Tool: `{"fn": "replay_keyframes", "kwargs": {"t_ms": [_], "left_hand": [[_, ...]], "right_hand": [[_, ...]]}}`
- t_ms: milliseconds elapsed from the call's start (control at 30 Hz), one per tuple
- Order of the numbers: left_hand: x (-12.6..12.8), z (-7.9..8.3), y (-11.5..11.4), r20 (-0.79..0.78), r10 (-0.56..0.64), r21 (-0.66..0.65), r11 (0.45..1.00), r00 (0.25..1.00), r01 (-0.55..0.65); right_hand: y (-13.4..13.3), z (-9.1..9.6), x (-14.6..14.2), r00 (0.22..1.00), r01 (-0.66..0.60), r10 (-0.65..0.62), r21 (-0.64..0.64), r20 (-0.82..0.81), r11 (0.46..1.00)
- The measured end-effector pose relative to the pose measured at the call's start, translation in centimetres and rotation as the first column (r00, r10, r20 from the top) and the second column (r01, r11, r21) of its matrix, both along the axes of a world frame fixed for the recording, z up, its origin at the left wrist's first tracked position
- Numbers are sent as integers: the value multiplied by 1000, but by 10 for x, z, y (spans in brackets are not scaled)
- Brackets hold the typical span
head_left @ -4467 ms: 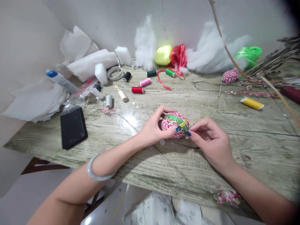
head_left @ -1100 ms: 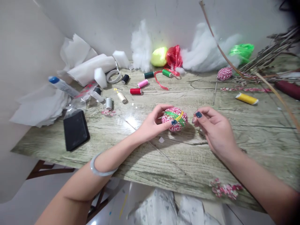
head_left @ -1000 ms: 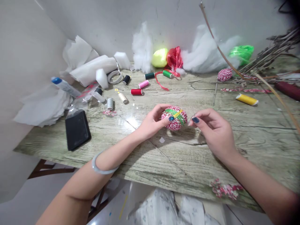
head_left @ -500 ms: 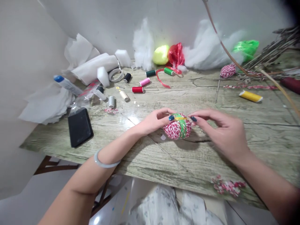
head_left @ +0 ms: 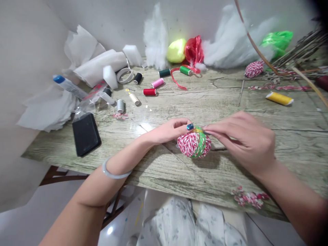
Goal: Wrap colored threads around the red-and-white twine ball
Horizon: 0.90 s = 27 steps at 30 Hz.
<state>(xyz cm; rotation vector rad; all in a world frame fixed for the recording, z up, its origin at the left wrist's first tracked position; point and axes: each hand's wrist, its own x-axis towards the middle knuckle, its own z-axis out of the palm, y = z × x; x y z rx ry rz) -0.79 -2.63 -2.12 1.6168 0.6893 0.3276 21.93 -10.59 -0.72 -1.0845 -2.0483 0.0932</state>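
A ball of red-and-white twisted yarn sits on the wooden table, a green band wrapped round it and a yellow strip along its top. My left hand is closed on the ball's upper left, thumb pressing near the yellow strip; its other fingers are behind the ball. At the ball's upper right, my right hand pinches with thumb and finger at the end of the strip. What exactly lies in that pinch is too small to see clearly, and the hand is slightly blurred.
Several thread spools, such as a red spool and a yellow spool, lie beyond my hands. A black phone is at left. White stuffing and a red ribbon bundle stand against the wall. Dry twigs lie at right.
My right hand has turned, its knuckles now higher and its fingers closer together over the ball. The left hand stays on the ball. The camera view has shifted slightly.
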Motion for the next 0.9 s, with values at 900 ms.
{"fn": "replay_keyframes", "kwargs": {"t_ms": [900], "left_hand": [[5, 1, -5, 3, 19, -32, 999, 1000, -19]], "right_hand": [[-1, -1, -1, 993, 65, -73, 84, 89, 994]]}}
